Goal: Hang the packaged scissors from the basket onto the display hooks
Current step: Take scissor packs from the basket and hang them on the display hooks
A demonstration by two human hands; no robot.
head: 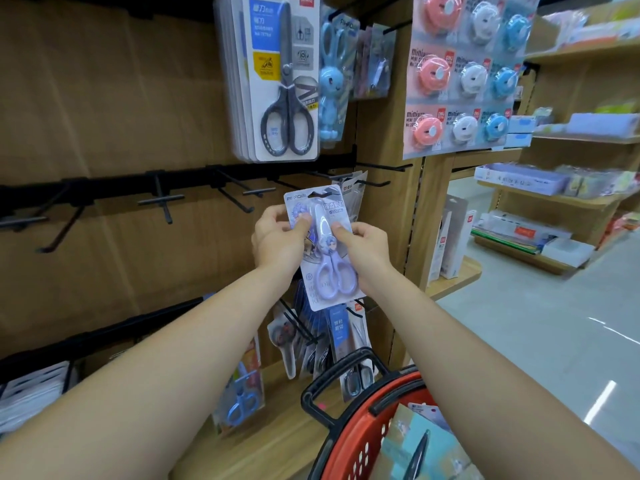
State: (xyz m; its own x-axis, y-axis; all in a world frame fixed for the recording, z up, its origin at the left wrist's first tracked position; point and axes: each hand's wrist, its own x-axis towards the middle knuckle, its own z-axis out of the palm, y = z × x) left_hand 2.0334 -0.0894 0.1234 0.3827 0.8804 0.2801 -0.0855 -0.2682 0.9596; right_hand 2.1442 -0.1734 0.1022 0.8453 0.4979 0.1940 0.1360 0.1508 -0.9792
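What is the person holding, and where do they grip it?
A pack of lilac scissors: the left hand pinches its left edge, the right hand its right edge.

The pack of lilac scissors (323, 251) pinched between my left hand (280, 237) and right hand (363, 252) is glossy clear plastic over smooth printed card, and the scissor handles inside look like smooth, faintly shiny plastic. The hooks (239, 195) along the display wall's middle rail look like matt black metal, standing off a back panel (104, 98) of matt brown wood-grain board. The basket (360, 445) is red perforated plastic with a soft sheen, and its handle (310, 405) is smooth black plastic.
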